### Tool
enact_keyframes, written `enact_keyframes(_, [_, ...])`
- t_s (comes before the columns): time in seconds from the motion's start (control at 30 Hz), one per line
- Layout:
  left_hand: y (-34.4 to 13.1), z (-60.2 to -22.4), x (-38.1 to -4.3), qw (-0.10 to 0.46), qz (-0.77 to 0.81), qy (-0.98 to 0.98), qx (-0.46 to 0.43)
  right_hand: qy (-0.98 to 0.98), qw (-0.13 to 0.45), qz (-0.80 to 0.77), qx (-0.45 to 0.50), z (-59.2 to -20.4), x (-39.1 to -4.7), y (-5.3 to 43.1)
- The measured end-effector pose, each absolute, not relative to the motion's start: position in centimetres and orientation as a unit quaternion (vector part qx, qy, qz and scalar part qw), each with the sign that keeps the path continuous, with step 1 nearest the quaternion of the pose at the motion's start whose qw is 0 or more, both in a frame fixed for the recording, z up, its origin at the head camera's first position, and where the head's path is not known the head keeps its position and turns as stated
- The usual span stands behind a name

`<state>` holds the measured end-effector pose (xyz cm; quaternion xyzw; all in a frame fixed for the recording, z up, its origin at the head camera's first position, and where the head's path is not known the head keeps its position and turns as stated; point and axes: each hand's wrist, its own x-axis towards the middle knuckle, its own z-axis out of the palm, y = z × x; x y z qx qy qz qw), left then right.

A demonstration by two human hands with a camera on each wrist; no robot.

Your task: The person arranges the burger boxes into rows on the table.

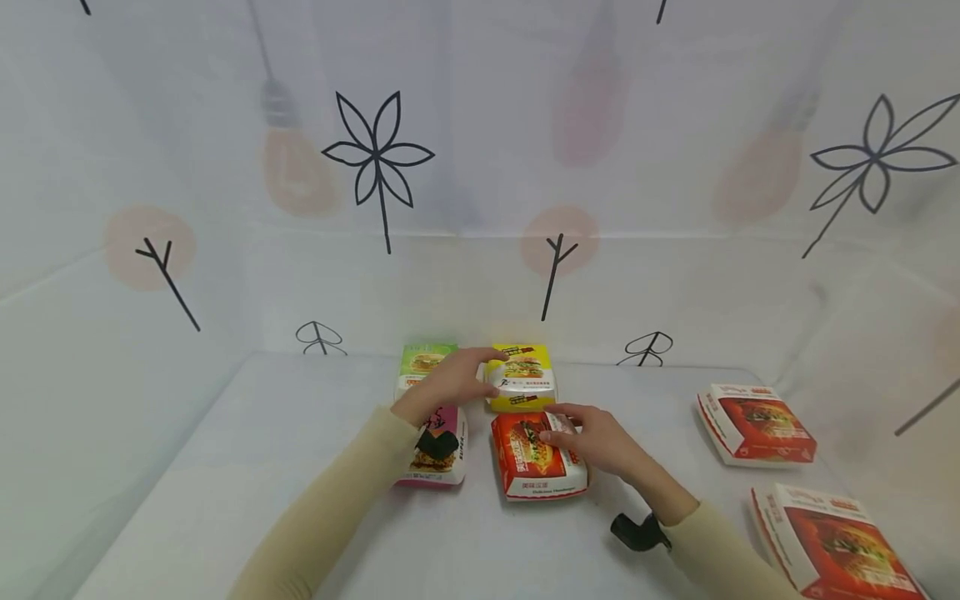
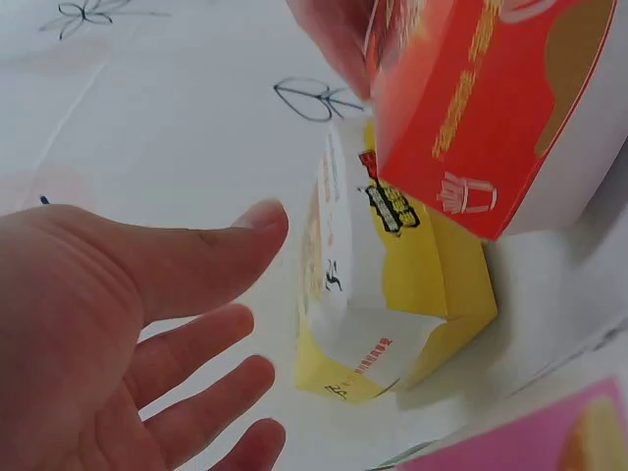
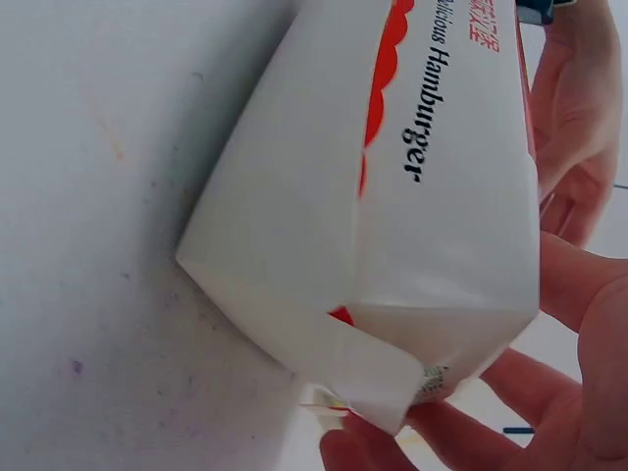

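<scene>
A broad white tabletop [image 1: 517,550] is bearing the central red-and-white cardboard burger box [image 1: 525,458], with 2 matching red-and-white cardboard boxes [image 1: 761,425] [image 1: 843,542] lying well apart to its right, a yellow-and-white cardboard box [image 1: 527,379] sitting just behind it, and a pink-and-white cardboard box [image 1: 448,462] and a green-and-white cardboard box [image 1: 423,360] lying left and behind-left, seemingly making a compact cluster. The right hand [image 1: 596,437] is bending thumb and fingers round the central box's right end, probably for control; the left hand [image 1: 456,377], spread wide, holding nothing, is hovering behind-left of it, perhaps guarding the yellow one's side.
</scene>
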<state>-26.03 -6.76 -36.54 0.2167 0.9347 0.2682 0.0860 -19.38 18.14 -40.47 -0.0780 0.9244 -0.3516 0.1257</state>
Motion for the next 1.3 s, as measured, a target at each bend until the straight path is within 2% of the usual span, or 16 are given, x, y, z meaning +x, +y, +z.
enact_keyframes(0.33, [-7.2,-36.5,-21.6,0.131,0.309,0.904,0.266,0.925,0.104,-0.362,-0.058,-41.4,-19.3,17.8])
enact_keyframes(0.57, [-6.6,-36.9,-19.1,0.127,0.272,0.916,0.267,0.924,0.1,-0.366,-0.056,-41.5,-19.2,17.8])
enact_keyframes(1.3, [-6.0,-38.1,-17.8,0.094,0.243,0.921,0.289,0.922,0.095,-0.369,-0.067,-41.8,-18.9,17.8])
